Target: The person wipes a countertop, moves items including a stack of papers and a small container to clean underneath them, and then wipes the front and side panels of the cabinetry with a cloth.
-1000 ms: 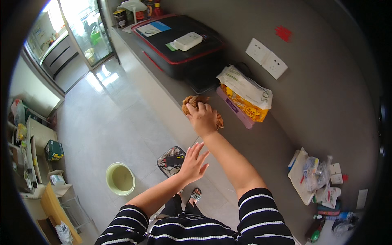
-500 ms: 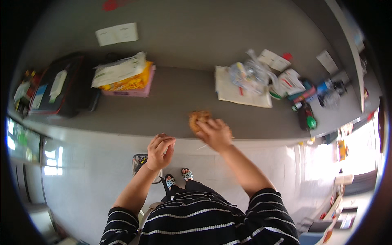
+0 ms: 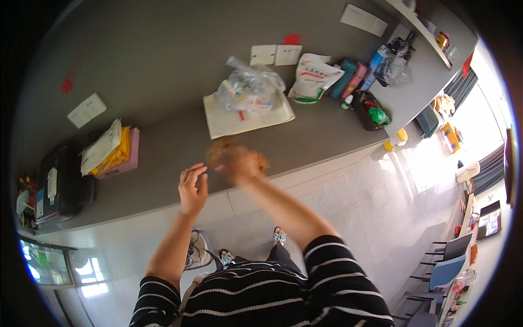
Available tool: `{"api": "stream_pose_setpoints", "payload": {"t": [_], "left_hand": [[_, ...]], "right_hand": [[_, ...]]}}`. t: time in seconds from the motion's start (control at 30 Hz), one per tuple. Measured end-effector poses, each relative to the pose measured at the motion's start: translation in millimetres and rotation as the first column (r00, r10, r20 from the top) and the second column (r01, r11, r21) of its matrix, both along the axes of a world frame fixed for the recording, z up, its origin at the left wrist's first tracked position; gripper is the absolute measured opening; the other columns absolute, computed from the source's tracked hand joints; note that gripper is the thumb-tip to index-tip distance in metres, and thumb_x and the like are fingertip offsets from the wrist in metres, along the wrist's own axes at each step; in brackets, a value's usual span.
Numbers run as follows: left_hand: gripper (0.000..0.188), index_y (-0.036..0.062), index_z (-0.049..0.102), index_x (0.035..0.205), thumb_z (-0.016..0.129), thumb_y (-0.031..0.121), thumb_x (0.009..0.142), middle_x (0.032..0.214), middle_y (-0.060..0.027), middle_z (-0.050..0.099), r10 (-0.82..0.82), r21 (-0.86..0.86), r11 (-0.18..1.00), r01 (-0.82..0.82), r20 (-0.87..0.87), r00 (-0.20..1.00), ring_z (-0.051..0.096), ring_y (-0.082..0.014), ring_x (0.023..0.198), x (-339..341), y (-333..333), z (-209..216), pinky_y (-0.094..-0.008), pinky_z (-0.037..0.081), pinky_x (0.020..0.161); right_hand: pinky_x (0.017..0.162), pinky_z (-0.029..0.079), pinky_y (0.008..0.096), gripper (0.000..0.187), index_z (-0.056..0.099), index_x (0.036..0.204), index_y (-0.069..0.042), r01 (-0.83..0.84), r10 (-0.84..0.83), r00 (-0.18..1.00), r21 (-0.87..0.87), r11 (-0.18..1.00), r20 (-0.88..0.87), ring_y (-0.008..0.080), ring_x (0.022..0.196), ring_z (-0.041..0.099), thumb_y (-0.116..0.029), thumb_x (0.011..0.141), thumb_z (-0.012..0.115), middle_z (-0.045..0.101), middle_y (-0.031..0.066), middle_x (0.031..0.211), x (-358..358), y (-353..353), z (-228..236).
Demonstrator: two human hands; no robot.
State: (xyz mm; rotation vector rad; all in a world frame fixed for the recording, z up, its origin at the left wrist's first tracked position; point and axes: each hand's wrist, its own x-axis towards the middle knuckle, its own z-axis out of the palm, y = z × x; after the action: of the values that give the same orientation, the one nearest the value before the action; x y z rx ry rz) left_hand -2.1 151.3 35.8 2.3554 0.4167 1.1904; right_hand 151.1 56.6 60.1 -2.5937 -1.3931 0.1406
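Observation:
On the grey counter (image 3: pixel 174 169), my right hand (image 3: pixel 242 166) lies over a brown, rough-textured object (image 3: pixel 220 151) and grips it. Motion blurs both, so its kind cannot be made out; part of it shows past the far side of the hand, with a bit more by the wrist. My left hand (image 3: pixel 192 188) hovers near the counter's front edge, fingers half bent and thumb apart, with nothing in it. Beyond the right hand lies a flat cream bag (image 3: pixel 218 122), on which a clear plastic bag (image 3: pixel 248 90) with small things inside rests.
To the left stand a black printer-like box (image 3: pixel 52 188) and a pink box (image 3: pixel 128 158) topped with yellow and white packets. A white-and-green bag (image 3: pixel 316 76), a teal cylinder (image 3: pixel 343 76) and a dark pouch (image 3: pixel 368 111) are at the right. Below is a bin (image 3: pixel 199 248).
The view has turned and shifted toward the right of the counter. My right hand still has the brown object and is now blurred. My left hand's fingers have opened a little.

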Motion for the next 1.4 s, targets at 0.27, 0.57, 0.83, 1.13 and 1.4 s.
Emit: {"api": "stream_pose_setpoints", "payload": {"t": [0.27, 0.57, 0.83, 1.13, 1.4], "left_hand": [[0.021, 0.0038, 0.063, 0.107, 0.063, 0.007, 0.086, 0.114, -0.014, 0.063, 0.068, -0.042, 0.997, -0.072, -0.097, 0.993, 0.059, -0.0343, 0.106, 71.8, -28.5, -5.6, -0.0418, 0.048, 0.091], [0.035, 0.0058, 0.058, 0.12, 0.059, 0.024, 0.09, 0.131, -0.014, 0.051, 0.325, 0.222, 0.943, -0.249, -0.446, 0.834, 0.044, -0.0361, 0.124, 97.5, -56.2, -32.7, -0.0535, 0.027, 0.11], [0.034, 0.0071, 0.059, 0.119, 0.058, 0.023, 0.089, 0.132, -0.0121, 0.051, 0.362, 0.261, 0.93, -0.26, -0.518, 0.775, 0.044, -0.0341, 0.125, 108.7, -60.9, -25.5, -0.0535, 0.026, 0.11], [0.032, 0.0078, 0.059, 0.117, 0.057, 0.022, 0.089, 0.129, -0.0122, 0.052, 0.352, 0.239, 0.935, -0.263, -0.524, 0.775, 0.046, -0.0356, 0.122, 102.0, -58.8, -29.2, -0.0535, 0.026, 0.11], [0.031, 0.0052, 0.057, 0.116, 0.056, 0.02, 0.089, 0.13, -0.0147, 0.051, 0.356, 0.3, 0.926, -0.228, -0.495, 0.792, 0.045, -0.0362, 0.122, 104.7, -55.5, -26.8, -0.0521, 0.03, 0.107]], "right_hand": [[0.088, 0.045, 0.0504, 0.031, 0.063, 0.116, -0.025, -0.212, 0.202, 0.974, 0.099, 0.972, 0.103, 0.0278, 0.113, 0.053, -0.04, 0.089, 0.058, 0.058, 0.0011, 0.121, 113.8, -72.6, -3.3], [0.086, 0.042, 0.0518, 0.027, 0.066, 0.11, -0.021, 0.101, -0.151, 0.973, 0.263, 0.959, 0.174, 0.0324, 0.114, 0.05, -0.032, 0.085, 0.063, 0.056, 0.0087, 0.121, 288.8, -115.0, -28.7], [0.084, 0.043, 0.0499, 0.029, 0.065, 0.114, -0.019, 0.093, -0.188, 0.95, 0.348, 0.933, 0.249, 0.0309, 0.112, 0.051, -0.029, 0.086, 0.063, 0.054, 0.0059, 0.121, 317.2, -69.5, -44.1], [0.072, 0.048, 0.0494, 0.029, 0.064, 0.111, -0.024, 0.266, -0.35, 0.905, 0.319, 0.909, 0.242, 0.0327, 0.098, 0.057, -0.03, 0.083, 0.066, 0.059, 0.0043, 0.113, 379.3, -223.9, -33.4], [0.075, 0.049, 0.0464, 0.033, 0.065, 0.113, -0.028, -0.247, 0.158, 0.943, 0.296, 0.923, 0.294, 0.0285, 0.095, 0.059, -0.028, 0.08, 0.068, 0.059, 0.0028, 0.105, 304.5, -184.5, -29.8]]}}
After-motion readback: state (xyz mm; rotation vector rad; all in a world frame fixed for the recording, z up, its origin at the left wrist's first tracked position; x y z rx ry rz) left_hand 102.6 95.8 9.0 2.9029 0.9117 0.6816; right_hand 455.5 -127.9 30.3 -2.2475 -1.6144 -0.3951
